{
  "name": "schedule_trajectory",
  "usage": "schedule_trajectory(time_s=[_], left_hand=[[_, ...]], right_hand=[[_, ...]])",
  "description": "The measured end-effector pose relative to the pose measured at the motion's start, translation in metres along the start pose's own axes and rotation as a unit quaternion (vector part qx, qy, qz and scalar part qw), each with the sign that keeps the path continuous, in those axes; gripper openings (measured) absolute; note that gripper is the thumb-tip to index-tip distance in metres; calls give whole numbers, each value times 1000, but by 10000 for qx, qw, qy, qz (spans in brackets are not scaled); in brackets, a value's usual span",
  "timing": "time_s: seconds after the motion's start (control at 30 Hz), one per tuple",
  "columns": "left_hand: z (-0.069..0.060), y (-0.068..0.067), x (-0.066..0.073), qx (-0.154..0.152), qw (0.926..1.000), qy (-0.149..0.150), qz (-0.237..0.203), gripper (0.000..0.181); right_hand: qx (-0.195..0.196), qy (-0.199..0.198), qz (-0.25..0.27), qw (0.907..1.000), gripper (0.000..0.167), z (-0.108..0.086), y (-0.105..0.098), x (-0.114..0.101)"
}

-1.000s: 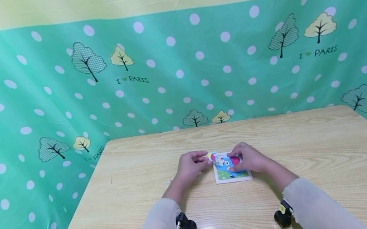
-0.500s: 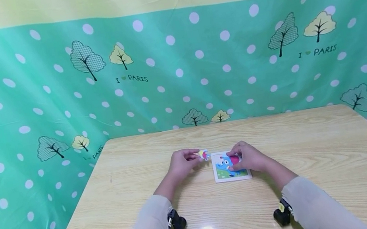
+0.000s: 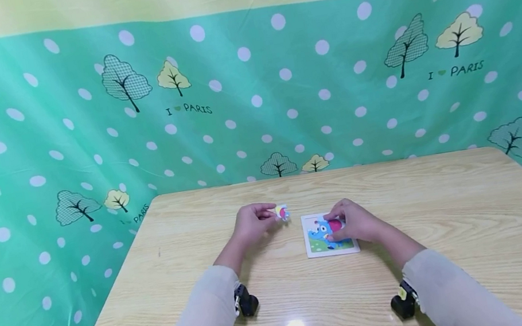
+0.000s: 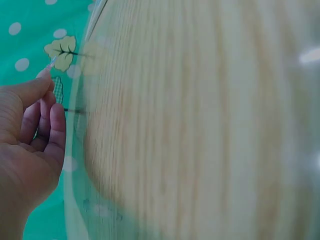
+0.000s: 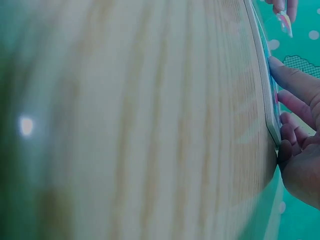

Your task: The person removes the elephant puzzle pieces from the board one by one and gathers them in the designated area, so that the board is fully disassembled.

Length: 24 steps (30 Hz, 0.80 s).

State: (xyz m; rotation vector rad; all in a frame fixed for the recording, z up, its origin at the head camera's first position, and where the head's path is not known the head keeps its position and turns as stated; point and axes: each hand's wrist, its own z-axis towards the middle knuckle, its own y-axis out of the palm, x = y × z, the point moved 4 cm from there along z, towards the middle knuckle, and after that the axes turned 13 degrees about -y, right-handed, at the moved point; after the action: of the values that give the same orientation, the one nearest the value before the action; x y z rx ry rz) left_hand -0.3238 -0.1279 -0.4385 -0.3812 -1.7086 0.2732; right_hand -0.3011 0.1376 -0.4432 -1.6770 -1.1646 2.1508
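My left hand [image 3: 251,225] pinches a small jigsaw piece [image 3: 282,213], white with yellow, red and blue, between thumb and fingertips. It is raised off the table, left of and beyond the puzzle. Seen edge-on in the left wrist view, the jigsaw piece [image 4: 52,62] is a thin sliver. My right hand [image 3: 357,221] rests on the right side of a white-framed puzzle board [image 3: 319,254] that shows a blue cartoon animal. In the right wrist view, extended fingers [image 5: 292,77] press its face, and the other fingers curl by its edge. Part of the picture is hidden under this hand.
The board lies flat on a light wooden table [image 3: 429,197]. Behind it and at the sides hangs a green curtain [image 3: 230,104] with white dots and trees. Black wrist cameras [image 3: 246,301] are strapped to both sleeves.
My left hand has moved left and away from the puzzle board, carrying the jigsaw piece off the board's upper left corner. My right hand has stayed on the board.
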Motion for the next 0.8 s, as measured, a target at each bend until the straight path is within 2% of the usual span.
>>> schedule_trajectory(time_s=[0.33, 0.8], left_hand=[[10, -10, -6, 225, 9986, -27, 474, 31], [27, -18, 1, 399, 9917, -1, 1221, 27]], right_hand=[[-49, -147, -60, 9999, 52, 0, -2, 0], [-99, -170, -56, 9998, 50, 0, -2, -1]])
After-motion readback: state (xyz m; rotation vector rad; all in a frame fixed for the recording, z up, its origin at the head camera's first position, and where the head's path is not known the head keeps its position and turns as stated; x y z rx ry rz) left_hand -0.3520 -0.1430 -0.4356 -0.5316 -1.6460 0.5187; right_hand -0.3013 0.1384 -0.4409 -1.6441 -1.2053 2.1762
